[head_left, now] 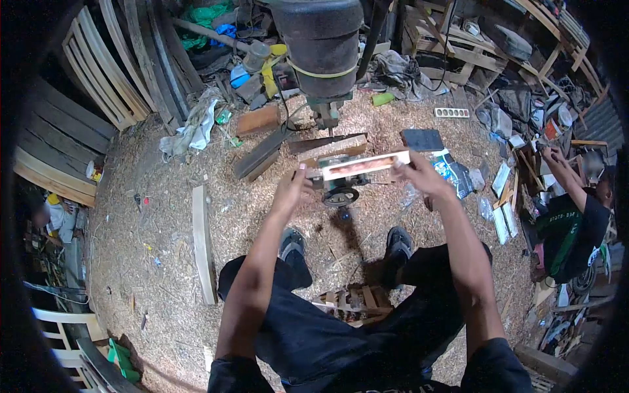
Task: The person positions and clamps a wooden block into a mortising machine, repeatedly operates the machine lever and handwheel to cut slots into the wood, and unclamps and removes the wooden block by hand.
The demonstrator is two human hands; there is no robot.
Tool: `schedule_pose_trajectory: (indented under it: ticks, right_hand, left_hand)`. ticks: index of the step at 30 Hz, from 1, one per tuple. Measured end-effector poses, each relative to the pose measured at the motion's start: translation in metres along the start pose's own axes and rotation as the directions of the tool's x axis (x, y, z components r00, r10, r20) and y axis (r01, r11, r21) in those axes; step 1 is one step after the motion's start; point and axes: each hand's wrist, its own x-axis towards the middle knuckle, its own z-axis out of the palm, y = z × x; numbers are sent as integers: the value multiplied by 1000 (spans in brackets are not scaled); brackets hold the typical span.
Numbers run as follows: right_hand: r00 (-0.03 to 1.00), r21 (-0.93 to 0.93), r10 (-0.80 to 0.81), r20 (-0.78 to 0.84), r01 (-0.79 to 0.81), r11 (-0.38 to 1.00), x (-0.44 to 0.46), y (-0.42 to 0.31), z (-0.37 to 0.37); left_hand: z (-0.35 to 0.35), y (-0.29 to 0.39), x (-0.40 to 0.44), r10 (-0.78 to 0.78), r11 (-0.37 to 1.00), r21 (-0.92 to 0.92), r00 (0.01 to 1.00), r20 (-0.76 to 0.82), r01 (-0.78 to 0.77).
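Note:
My right hand [424, 177] grips the right end of a short, pale wooden piece [367, 165]. A reddish-brown, uneven strip, slightly blurred, runs along its middle. The piece is tilted a little, over a metal vise [341, 180] with a round handwheel [341, 197]. My left hand [293, 190] is closed beside the vise, near the left end of the piece. What its fingers hold is hidden. Above stands a drilling machine with a dark motor housing [321, 46], its chuck [325, 116] pointing down behind the wooden piece.
Wood shavings cover the floor [157, 216]. A long board [203, 245] lies left of my legs, and wood blocks [259, 121] lie by the machine. A wooden crate [354, 301] sits between my feet. Another person [570, 216] sits at the right, another [59, 219] at the far left.

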Motion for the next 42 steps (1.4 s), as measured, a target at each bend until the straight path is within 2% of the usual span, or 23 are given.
schedule_pose_trajectory:
  ticks: [1,2,4,5,8,9,10,13,15,16,17,19,23,26,27,31,35,38,41,42]
  right_hand:
    - [999,59,-19,-32,21,998,11,26,-8]
    - [996,188,39,-82,-23,982,13,41,-9]
    - [972,439,175,-157,-89,894,12,64,-6]
    - [978,578,166,-128,-63,813,12,77,-3]
    - [885,679,291,-363,37,734,27,112,27]
    - [840,688,354,-412,31,725,35,109,38]
    - [805,710,380,-456,71,701,48,114,46]
    - [709,768,437,-554,231,598,97,121,74]
    - [670,799,481,-566,302,520,128,124,87]
    - [647,808,504,-572,340,481,144,130,91]
    - [615,776,487,-620,393,493,162,145,96]
    - [630,764,450,-633,412,497,174,140,103]
    - [627,762,455,-632,397,512,176,118,115]
    - [640,746,427,-639,379,547,170,125,118]
    - [646,756,440,-624,354,551,164,124,120]
    - [672,791,473,-570,293,537,142,110,120]
    - [742,800,451,-496,188,570,142,123,105]
    - [752,648,338,-567,154,746,121,115,83]
    - [854,455,260,-450,-31,890,97,144,24]
    - [878,403,210,-431,-21,915,92,147,11]
  left_hand:
    - [-18,-11,22,45,992,118,998,-39,-40]
    - [-32,-23,41,95,969,233,993,-71,-76]
    - [-47,-44,65,63,991,131,983,-173,-40]
    - [-50,-55,76,42,996,83,975,-220,-24]
    - [-42,-91,95,4,998,60,967,-257,11]
    - [-42,-105,108,64,988,149,971,-232,-29]
    - [-36,-101,110,75,992,114,968,-238,-49]
    - [-16,-104,135,111,993,-8,961,-254,-116]
    - [-15,-133,172,133,979,-122,961,-241,-166]
    - [-12,-131,173,118,981,-118,960,-255,-153]
    - [-8,-121,169,107,983,-117,957,-268,-143]
    - [-2,-113,168,81,987,-113,954,-289,-118]
    - [-6,-140,198,228,957,-96,914,-335,-274]
    - [-1,-109,172,128,926,-312,956,-264,-211]
    - [1,-106,169,164,951,-203,938,-304,-232]
    - [-1,-97,161,226,963,-108,956,-185,-248]
    - [-5,-105,169,256,961,-28,925,-279,-274]
    - [-14,-109,173,291,956,89,870,-399,-279]
    - [-15,-85,142,368,927,235,836,-408,-293]
    - [-15,-88,139,395,914,260,836,-381,-313]
